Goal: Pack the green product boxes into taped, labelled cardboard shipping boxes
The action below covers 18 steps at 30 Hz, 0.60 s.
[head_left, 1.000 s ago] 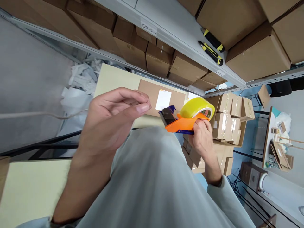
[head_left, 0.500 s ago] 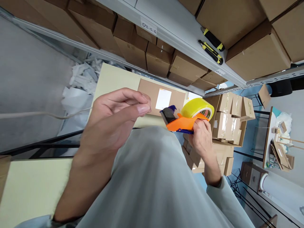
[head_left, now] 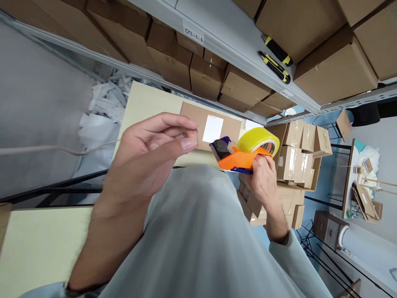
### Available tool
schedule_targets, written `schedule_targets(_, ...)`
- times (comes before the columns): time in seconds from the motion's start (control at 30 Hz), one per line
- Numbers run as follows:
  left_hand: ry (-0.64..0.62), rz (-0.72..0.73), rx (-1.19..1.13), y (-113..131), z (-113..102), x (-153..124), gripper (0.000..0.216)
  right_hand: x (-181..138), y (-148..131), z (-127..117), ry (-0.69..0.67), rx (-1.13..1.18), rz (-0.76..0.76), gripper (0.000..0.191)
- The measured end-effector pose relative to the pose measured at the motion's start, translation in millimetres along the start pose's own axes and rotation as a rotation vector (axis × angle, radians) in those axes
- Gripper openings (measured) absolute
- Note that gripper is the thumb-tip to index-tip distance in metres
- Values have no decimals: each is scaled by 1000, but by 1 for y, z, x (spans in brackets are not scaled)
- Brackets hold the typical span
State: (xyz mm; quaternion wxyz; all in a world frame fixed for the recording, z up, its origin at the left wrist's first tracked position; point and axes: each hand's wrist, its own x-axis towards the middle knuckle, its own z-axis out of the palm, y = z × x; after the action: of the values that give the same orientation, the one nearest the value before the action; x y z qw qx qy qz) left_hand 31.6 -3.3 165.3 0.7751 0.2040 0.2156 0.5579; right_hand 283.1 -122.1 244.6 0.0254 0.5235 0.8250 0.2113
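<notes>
My right hand [head_left: 263,176] is wrapped round the handle of an orange tape dispenser [head_left: 237,160]. A roll of yellow tape [head_left: 252,140] sits in the dispenser, and its dark blue and black head points toward my left hand. My left hand [head_left: 155,153] is raised to the left, its thumb and curled fingertips close together. Whether anything thin is pinched there cannot be seen. Beyond both hands, a flat brown carton [head_left: 194,116] with a white label [head_left: 213,128] lies on the pale yellow table [head_left: 145,101]. The dispenser overlaps part of the carton in view and is apart from my left hand.
A metal shelf [head_left: 229,49] holding cardboard boxes crosses above the table, with two utility knives [head_left: 274,67] on it. Taped cartons [head_left: 291,163] are stacked at the right. White crumpled packing material [head_left: 107,99] lies at the left, near a pale cable [head_left: 58,148].
My left index finger has lifted slightly from the thumb. My right hand and the dispenser have barely moved; the camera view has shifted a little.
</notes>
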Motion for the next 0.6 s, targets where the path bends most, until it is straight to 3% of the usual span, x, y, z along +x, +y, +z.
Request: schedule_targets(0.6,-61,-30,-14,2,0,-3,19,-3,-1,-1,-2,57,26,51)
